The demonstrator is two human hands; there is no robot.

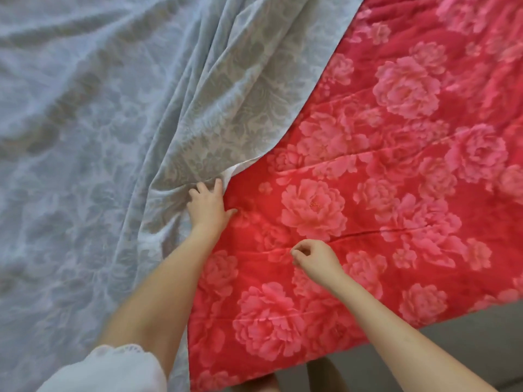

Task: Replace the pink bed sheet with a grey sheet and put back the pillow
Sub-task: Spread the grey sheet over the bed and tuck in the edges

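The grey sheet (85,123) covers the left of the bed. Its free edge runs diagonally from the near middle to the far right, and folds fan out along that line. The flowered pink sheet (396,165) lies bare on the right. The left hand (208,206) grips the grey edge at its turned-up corner, arm stretched forward. The right hand (314,257) is curled over a crease in the pink cloth; whether it pinches the cloth I cannot tell.

Pink floral sheet (368,210) covers bed; grey sheet (93,137) overlaps left.
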